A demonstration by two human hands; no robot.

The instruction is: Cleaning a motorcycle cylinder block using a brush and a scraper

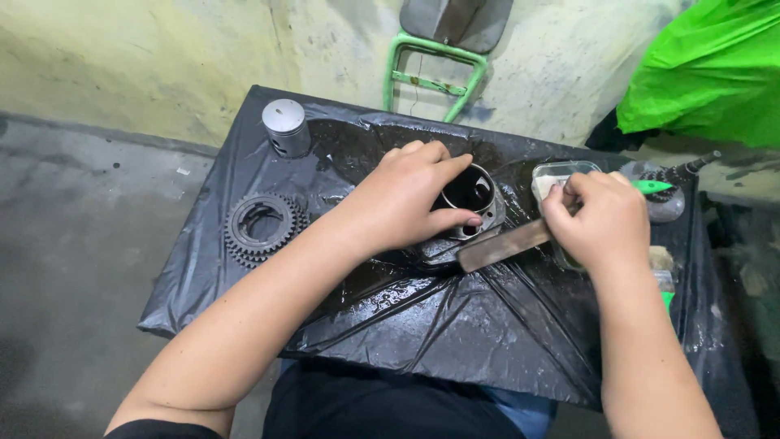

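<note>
Grimy concrete floor and stained yellowish wall all round, black plastic sheet [455, 333] draped over a low stand, wet and oily across the middle. Left hand [406, 203] clamped down over a dark metal engine cylinder [471, 195], fingers curled across the near rim, thumb pressed along the front edge, open bore showing just past the fingertips. Right hand [597, 219] clenched round a flat metal scraper [504, 244], fist closed tight at the handle end, a green-tipped bit poking out beyond the knuckles.

Key relation: long axis of the scraper running low-left to upper-right, free end aimed at the base of the cylinder and touching or all but touching it just beneath the left thumb. Cylinder lying left of the right fist, near the middle of the sheet. Left hand plainly the nearer, already on it; right hand apart, joined only through the blade.

Count: one cylinder, one scraper, one silvery piston [286, 126] upright at the far left corner, one toothed gear cluster [264, 228] flat to the left, one clear plastic tub [561, 172] behind the right fist, one geared shaft [674, 183] at the far right edge.
</note>
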